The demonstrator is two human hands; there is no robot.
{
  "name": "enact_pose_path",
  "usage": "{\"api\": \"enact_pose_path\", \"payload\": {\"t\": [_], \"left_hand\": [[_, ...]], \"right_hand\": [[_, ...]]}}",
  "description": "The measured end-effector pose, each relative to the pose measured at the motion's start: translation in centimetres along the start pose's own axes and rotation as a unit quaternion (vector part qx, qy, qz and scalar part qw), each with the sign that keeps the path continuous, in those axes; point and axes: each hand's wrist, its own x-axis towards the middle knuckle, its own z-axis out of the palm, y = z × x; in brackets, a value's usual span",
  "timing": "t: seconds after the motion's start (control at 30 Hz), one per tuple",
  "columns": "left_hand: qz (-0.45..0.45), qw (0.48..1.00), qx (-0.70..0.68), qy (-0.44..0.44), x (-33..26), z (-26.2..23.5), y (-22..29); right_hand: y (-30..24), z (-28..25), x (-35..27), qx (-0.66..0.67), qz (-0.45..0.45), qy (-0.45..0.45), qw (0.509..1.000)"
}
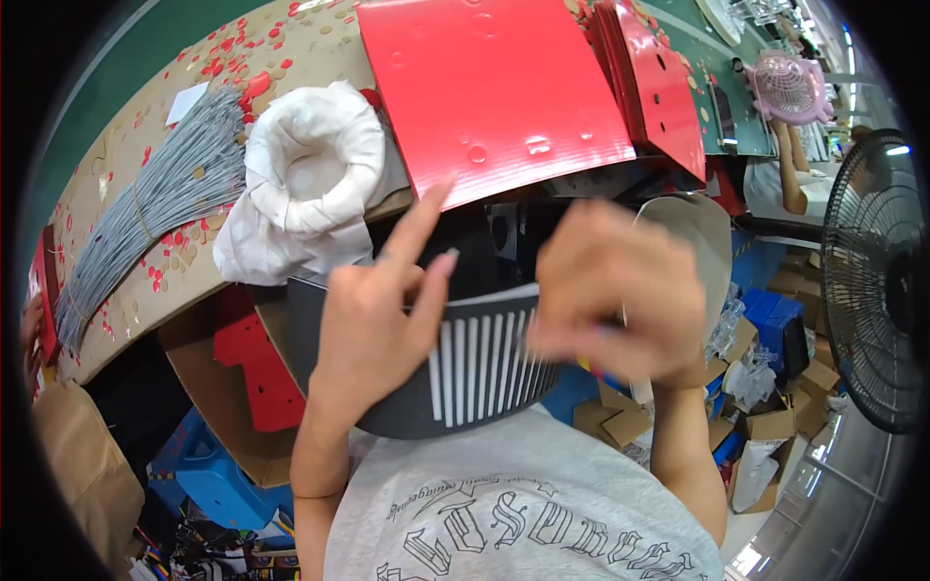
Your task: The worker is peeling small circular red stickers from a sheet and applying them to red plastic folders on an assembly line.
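Note:
A dark grey sheet with a band of white stripes (484, 373) is held close in front of my chest, curved toward me. My left hand (373, 329) grips its left side, index finger raised. My right hand (615, 295), blurred, pinches its upper right edge, where a thin pale strand seems to run down. Just beyond, a red corrugated plastic sheet (494, 87) lies on the worktable (126, 145).
A bundle of grey cords (145, 208) and a rolled white cloth (310, 174) lie on the table among red punch-out scraps. More red sheets (664, 87) stack at the right. A black standing fan (877, 281) is at the right, cardboard boxes (765, 436) below, and another person's arm (790, 174).

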Motion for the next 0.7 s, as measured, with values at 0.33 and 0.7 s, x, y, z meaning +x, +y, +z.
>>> {"api": "enact_pose_path", "payload": {"t": [0.33,0.7], "left_hand": [[0.069,0.981,0.104,-0.15,2.2,2.1,1.6],[0.045,0.96,0.263,-0.079,2.8,3.2,1.2]], "right_hand": [[12.0,-2.8,4.0,-0.064,0.202,0.018,0.977],[11.9,-3.2,5.3,-0.103,0.183,-0.085,0.974]]}}
